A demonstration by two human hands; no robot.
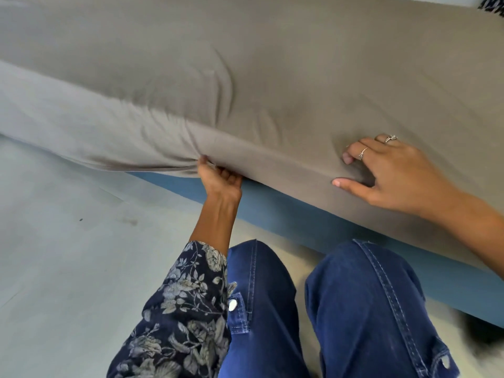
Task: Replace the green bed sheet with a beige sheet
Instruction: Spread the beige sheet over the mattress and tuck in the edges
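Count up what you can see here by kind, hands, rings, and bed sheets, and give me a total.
Hands: 2, the left hand and the right hand
Rings: 2, both on the right hand, one and another
Bed sheets: 1, the beige sheet
Total: 5

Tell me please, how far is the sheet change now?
Done: the beige sheet already covers the top of the mattress, and no green sheet is in view.
In hand: the left hand grips the sheet's lower edge at the side of the mattress, while the right hand rests on top.
Left: the blue bed base shows just under that edge, so tucking here seems unfinished. Other sides are out of view.
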